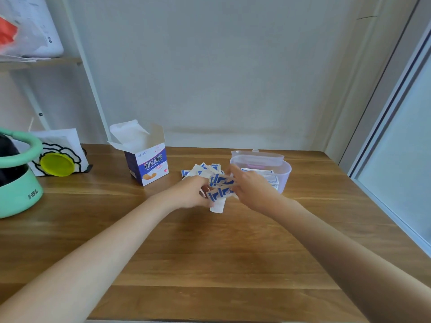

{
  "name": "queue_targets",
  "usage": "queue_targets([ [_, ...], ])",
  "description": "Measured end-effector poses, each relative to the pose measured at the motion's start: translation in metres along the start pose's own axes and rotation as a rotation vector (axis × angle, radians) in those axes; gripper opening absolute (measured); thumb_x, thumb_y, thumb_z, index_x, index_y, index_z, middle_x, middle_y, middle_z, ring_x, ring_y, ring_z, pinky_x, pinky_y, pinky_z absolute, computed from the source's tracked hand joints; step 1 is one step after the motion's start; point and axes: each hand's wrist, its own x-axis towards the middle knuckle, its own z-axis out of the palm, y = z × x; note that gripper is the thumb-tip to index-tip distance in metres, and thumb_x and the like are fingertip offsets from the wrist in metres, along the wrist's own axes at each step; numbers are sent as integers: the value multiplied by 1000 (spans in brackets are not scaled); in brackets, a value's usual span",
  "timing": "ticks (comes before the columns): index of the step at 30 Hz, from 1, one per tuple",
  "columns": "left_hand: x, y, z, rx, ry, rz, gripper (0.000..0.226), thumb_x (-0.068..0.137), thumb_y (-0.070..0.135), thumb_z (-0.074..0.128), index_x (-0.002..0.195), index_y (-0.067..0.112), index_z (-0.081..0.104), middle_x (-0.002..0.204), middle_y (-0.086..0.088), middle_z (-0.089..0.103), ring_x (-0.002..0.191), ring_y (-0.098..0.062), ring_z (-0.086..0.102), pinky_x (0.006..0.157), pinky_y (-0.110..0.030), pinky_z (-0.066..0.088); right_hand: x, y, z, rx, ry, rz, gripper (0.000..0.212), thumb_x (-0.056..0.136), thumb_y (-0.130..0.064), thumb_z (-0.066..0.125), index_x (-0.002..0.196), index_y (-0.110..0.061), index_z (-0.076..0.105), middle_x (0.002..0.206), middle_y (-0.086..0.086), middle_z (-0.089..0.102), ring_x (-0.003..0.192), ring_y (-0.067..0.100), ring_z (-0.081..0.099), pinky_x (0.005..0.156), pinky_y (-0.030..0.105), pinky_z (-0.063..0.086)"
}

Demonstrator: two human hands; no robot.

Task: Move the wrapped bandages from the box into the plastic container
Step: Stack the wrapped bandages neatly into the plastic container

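Bandages (221, 185), a fanned bunch in blue-and-white wrappers, sit between both hands above the surface (210, 252), mid-frame. Left hand (191, 191) grips the bunch from the left, fingers curled round its lower end; one white strip hangs below the hand. Right hand (250, 185) meets the bunch from the right, fingers on the wrappers' right ends; blur hides whether it pinches them or only touches, so cannot tell its grip.

Loose pile (200, 170) of more wrapped bandages lies on the surface just behind the left hand. Container (284, 176), clear plastic with a pinkish tint, stands just behind and right of the right hand, lid (257, 156) tilted up at its back; a few wrapped bandages already lie inside. Right hand partly covers its near left wall.

Box (149, 164) stands left of the pile, top flaps open. Far left: green tub (21, 197), yellow disc (57, 164), white bag (67, 141), shelf (39, 62).
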Motion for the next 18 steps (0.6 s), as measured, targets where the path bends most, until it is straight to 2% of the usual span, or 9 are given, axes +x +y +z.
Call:
queue_targets([
  [2,-2,0,2,14,-12,-11,37,82,29,68,115,19,53,99,8,55,82,-9,52,64,-15,41,-2,4,2,-117,27,-70,28,93,-4,42,120,-11,44,115,10,63,97,30,62,76,40,53],
  [6,-6,2,14,82,-47,17,40,80,35,69,113,17,55,102,6,57,88,-12,52,66,-22,39,-9,9,13,-275,-187,-175,31,97,-12,42,127,-9,48,125,6,54,106,26,58,88,36,50],
  [8,-6,3,17,101,-49,44,36,82,34,68,111,18,56,102,4,59,82,-9,52,61,-19,38,-14,14,14,-252,-211,-133,33,97,-18,43,129,-13,46,125,6,56,109,24,57,91,37,49],
  [12,-6,5,18,81,8,65,25,84,30,67,104,17,60,78,13,54,60,-2,44,53,-16,31,-21,29,5,-235,-215,-57,40,94,-29,50,132,-18,44,129,3,56,118,21,53,95,35,47],
  [15,-7,10,22,45,53,76,21,85,26,65,104,19,61,68,18,47,57,-2,43,50,-13,30,-21,35,6,-137,-209,-23,31,92,-23,55,122,-17,53,121,3,60,106,18,56,89,30,48],
  [18,-8,14,26,34,87,107,20,87,23,64,106,19,62,81,13,56,66,-1,49,57,-12,38,-19,36,9,-56,-148,-4,23,92,-17,54,114,-14,60,112,6,63,94,17,55,82,29,47],
])
